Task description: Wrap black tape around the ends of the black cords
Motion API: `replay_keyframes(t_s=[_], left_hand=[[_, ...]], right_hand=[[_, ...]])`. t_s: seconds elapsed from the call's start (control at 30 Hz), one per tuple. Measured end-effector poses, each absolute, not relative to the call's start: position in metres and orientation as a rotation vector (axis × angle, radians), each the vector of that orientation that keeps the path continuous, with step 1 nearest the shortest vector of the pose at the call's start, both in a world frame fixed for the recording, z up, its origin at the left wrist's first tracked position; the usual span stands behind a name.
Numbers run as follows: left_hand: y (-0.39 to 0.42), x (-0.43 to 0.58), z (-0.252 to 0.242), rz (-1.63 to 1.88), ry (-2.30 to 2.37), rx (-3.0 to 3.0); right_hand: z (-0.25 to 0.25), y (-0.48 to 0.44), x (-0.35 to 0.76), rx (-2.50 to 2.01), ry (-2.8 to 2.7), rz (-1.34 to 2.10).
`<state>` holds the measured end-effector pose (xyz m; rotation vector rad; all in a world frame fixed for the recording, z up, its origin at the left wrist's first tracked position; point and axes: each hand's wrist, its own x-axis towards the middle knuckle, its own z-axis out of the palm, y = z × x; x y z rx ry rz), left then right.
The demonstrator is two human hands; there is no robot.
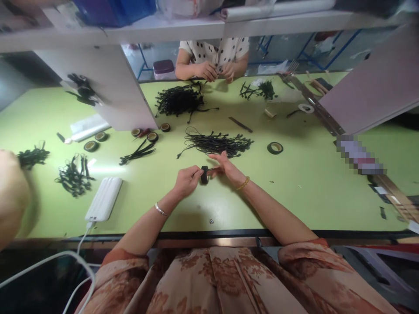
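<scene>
My left hand (189,180) is closed in a pinch, its thumb and fingertips at a small roll of black tape (204,175) held just above the table. A thin black cable (212,169) runs from beside the roll into the fingers of my right hand (227,169). Some right fingers stretch out to the left while the lower ones close around the cable. How tape and cable meet is too small to make out. Just beyond my hands lies a loose bundle of black cables (219,143) with small connectors.
Another black tape roll (275,148) lies to the right. A white power bank (104,199) with a cord sits left, near several cable bundles (74,176). Opposite, a co-worker's hands (218,71) are behind a large cable pile (179,100). White panels (108,87) flank the table; a shelf (196,31) crosses above.
</scene>
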<state>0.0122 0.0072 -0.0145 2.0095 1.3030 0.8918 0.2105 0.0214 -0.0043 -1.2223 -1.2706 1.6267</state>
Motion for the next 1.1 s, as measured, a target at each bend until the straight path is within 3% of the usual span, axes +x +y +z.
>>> replay_keyframes(t_s=[0.17,0.47,0.73,0.93,1.1], left_hand=[[0.006,0.011,-0.02,0.783,1.14,2.509],[0.001,0.018,-0.017,0.597,1.175,2.712],[0.004,0.018,-0.012,0.639,1.322,1.997],[0.009,0.024,-0.011,0.855,1.138,0.965],[0.008,0.026,-0.001,0.92,1.014,0.73]], right_hand=[[0.0,0.023,0.209,-1.156,-0.995,1.894],[0.001,0.015,0.202,-1.035,-0.94,1.618],[0.014,0.013,0.218,-0.85,-1.218,1.475],[0.016,0.009,0.218,-0.817,-1.676,1.077],[0.013,0.006,0.214,-0.915,-1.958,0.651]])
